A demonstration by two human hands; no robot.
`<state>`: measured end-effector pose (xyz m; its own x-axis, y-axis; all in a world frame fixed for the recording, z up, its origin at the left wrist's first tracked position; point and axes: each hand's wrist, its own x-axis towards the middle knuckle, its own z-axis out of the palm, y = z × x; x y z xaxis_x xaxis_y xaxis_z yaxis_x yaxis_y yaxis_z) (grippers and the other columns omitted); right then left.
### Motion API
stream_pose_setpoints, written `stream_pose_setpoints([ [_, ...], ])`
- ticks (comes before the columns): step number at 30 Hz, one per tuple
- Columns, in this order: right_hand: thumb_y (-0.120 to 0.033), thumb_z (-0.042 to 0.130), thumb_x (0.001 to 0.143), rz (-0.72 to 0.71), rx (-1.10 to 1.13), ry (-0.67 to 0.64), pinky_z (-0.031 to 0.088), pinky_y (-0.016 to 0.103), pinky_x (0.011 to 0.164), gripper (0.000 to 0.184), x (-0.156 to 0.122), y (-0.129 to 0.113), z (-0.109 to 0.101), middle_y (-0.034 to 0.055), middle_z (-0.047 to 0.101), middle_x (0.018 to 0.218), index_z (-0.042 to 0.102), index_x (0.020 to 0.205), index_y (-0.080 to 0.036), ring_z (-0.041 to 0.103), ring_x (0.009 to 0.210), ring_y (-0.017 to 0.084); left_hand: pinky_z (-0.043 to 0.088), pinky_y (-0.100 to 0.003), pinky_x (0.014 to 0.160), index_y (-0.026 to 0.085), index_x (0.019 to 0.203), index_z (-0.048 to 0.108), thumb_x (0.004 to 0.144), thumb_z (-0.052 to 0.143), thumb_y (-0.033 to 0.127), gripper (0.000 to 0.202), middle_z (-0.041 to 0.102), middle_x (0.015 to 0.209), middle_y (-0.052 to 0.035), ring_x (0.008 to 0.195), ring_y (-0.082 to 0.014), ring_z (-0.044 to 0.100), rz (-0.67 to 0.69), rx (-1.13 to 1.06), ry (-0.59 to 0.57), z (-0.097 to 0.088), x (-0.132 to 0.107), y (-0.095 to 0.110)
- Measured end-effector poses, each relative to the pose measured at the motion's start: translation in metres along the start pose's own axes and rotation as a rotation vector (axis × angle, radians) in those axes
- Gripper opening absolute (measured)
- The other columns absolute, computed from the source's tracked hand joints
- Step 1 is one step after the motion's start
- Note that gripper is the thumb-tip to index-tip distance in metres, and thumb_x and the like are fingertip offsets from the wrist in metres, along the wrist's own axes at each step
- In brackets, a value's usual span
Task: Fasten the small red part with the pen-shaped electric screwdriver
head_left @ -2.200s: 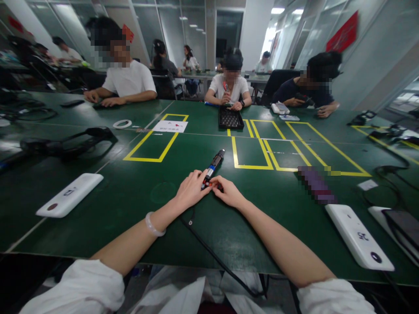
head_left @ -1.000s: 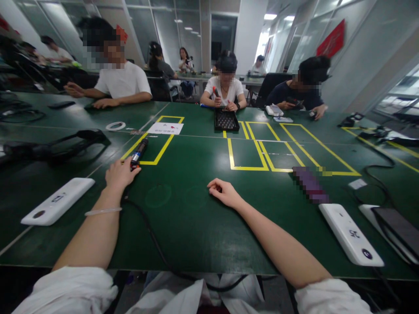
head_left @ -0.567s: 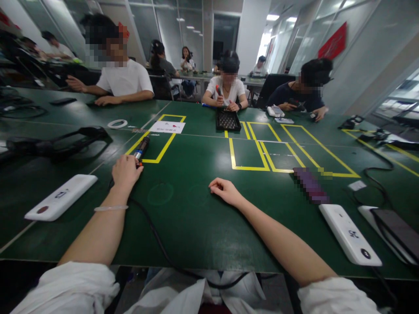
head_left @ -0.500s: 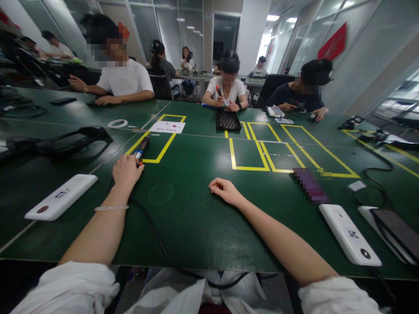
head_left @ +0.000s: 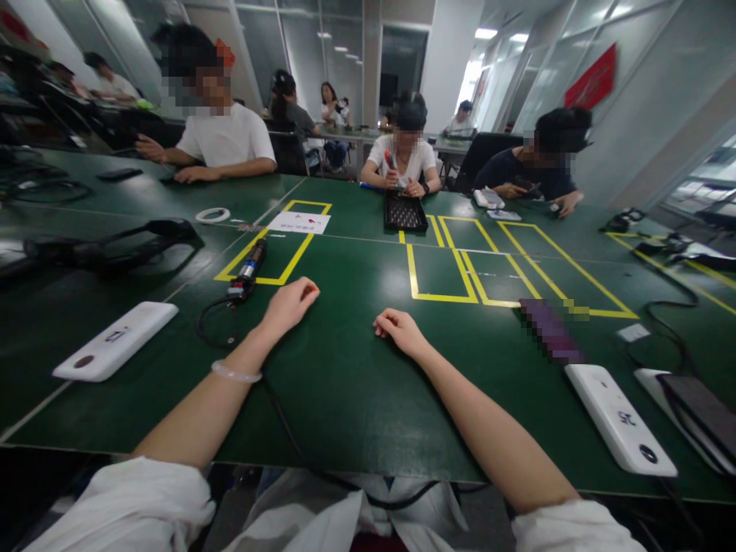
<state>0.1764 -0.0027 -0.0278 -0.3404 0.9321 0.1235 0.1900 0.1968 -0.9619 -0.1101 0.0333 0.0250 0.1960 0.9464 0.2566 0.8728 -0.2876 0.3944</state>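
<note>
A black and blue electric screwdriver lies on the green table, across the edge of a yellow taped rectangle; its black cable runs back under my left arm. My left hand rests on the table to the right of the tool, apart from it, fingers loosely stretched and holding nothing. My right hand lies near the table's middle with its fingers curled in; nothing shows in them.
White flat devices lie at the left and right. A black parts tray, a paper sheet, a tape ring and a black headset lie further off. Several people sit along the far side.
My left hand carried the screwdriver from the table's middle to the yellow rectangle at the left, let it go and drew back to the right. My right hand stayed put.
</note>
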Motion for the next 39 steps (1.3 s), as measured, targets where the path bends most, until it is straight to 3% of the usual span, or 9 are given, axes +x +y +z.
stream_pose_setpoints([
  [4, -0.039, 0.054, 0.087, -0.032, 0.016, 0.03, 0.045, 0.024, 0.061, 0.024, -0.003, 0.002, -0.001, -0.0002, 0.061, 0.064, 0.059, 0.081, -0.016, 0.055, 0.058, 0.011, 0.045, -0.027, 0.077, 0.019, 0.103, 0.066, 0.089, 0.051, 0.038, 0.028, 0.069, 0.098, -0.0047, 0.085, -0.0172, 0.063, 0.199, -0.295, -0.236, 0.025, -0.01, 0.063],
  [8, -0.04, 0.057, 0.086, -0.068, 0.15, 0.024, 0.045, 0.025, 0.062, 0.023, -0.006, -0.001, -0.002, -0.0022, 0.061, 0.067, 0.054, 0.094, -0.018, 0.055, 0.059, 0.011, 0.044, -0.025, 0.067, 0.018, 0.127, 0.057, 0.088, 0.053, 0.037, 0.043, 0.068, 0.082, -0.0016, 0.072, -0.0151, 0.062, 0.195, -0.443, -0.382, 0.035, -0.017, 0.095],
  [11, -0.044, 0.056, 0.088, -0.092, 0.169, -0.034, 0.046, 0.026, 0.065, 0.027, -0.008, -0.006, -0.001, -0.0009, 0.062, 0.072, 0.055, 0.096, -0.018, 0.056, 0.064, 0.012, 0.044, -0.024, 0.067, 0.018, 0.136, 0.047, 0.087, 0.055, 0.037, 0.053, 0.066, 0.081, -0.0002, 0.071, -0.0143, 0.061, 0.187, -0.573, -0.416, 0.038, -0.019, 0.098],
  [19, -0.05, 0.059, 0.086, -0.081, 0.177, -0.136, 0.048, 0.028, 0.068, 0.032, -0.011, -0.014, -0.003, 0.0013, 0.064, 0.077, 0.057, 0.088, -0.017, 0.058, 0.067, 0.013, 0.044, -0.024, 0.067, 0.018, 0.136, 0.048, 0.088, 0.055, 0.04, 0.053, 0.065, 0.076, 0.0008, 0.068, -0.0134, 0.059, 0.215, -0.619, -0.439, 0.042, -0.027, 0.096],
  [26, -0.049, 0.064, 0.083, -0.062, 0.316, -0.142, 0.048, 0.027, 0.065, 0.032, -0.012, -0.013, -0.001, 0.0016, 0.066, 0.076, 0.055, 0.089, -0.018, 0.06, 0.067, 0.013, 0.048, -0.026, 0.075, 0.017, 0.135, 0.048, 0.096, 0.039, 0.041, 0.047, 0.067, 0.084, -0.0019, 0.077, -0.0148, 0.063, 0.208, -0.686, -0.434, 0.042, -0.03, 0.099],
  [29, -0.049, 0.066, 0.082, -0.051, 0.318, -0.093, 0.049, 0.027, 0.063, 0.033, -0.011, -0.012, -0.002, 0.001, 0.065, 0.075, 0.056, 0.087, -0.019, 0.06, 0.066, 0.013, 0.048, -0.029, 0.081, 0.019, 0.132, 0.051, 0.097, 0.036, 0.039, 0.043, 0.067, 0.093, -0.0032, 0.084, -0.0155, 0.063, 0.226, -0.615, -0.347, 0.041, -0.031, 0.098],
  [32, -0.049, 0.068, 0.08, -0.046, 0.31, -0.039, 0.048, 0.026, 0.06, 0.032, -0.01, -0.009, -0.003, -0.0007, 0.063, 0.072, 0.057, 0.087, -0.019, 0.056, 0.059, 0.011, 0.048, -0.031, 0.085, 0.021, 0.123, 0.056, 0.094, 0.045, 0.042, 0.037, 0.063, 0.105, -0.0048, 0.092, -0.0171, 0.061, 0.291, -0.521, -0.22, 0.041, -0.033, 0.099],
  [35, -0.048, 0.069, 0.079, -0.045, 0.3, -0.03, 0.047, 0.025, 0.058, 0.033, -0.01, -0.008, -0.004, -0.001, 0.063, 0.073, 0.057, 0.087, -0.019, 0.056, 0.058, 0.01, 0.049, -0.031, 0.083, 0.021, 0.111, 0.058, 0.088, 0.055, 0.041, 0.031, 0.061, 0.101, -0.0046, 0.091, -0.0175, 0.06, 0.349, -0.445, -0.151, 0.04, -0.035, 0.102],
  [39, -0.048, 0.068, 0.08, -0.045, 0.307, -0.046, 0.048, 0.026, 0.061, 0.033, -0.011, -0.008, -0.004, -0.0008, 0.063, 0.072, 0.056, 0.089, -0.019, 0.058, 0.06, 0.011, 0.048, -0.031, 0.08, 0.02, 0.1, 0.058, 0.092, 0.05, 0.036, 0.02, 0.061, 0.094, -0.0036, 0.087, -0.0168, 0.059, 0.356, -0.396, -0.125, 0.038, -0.036, 0.104],
])
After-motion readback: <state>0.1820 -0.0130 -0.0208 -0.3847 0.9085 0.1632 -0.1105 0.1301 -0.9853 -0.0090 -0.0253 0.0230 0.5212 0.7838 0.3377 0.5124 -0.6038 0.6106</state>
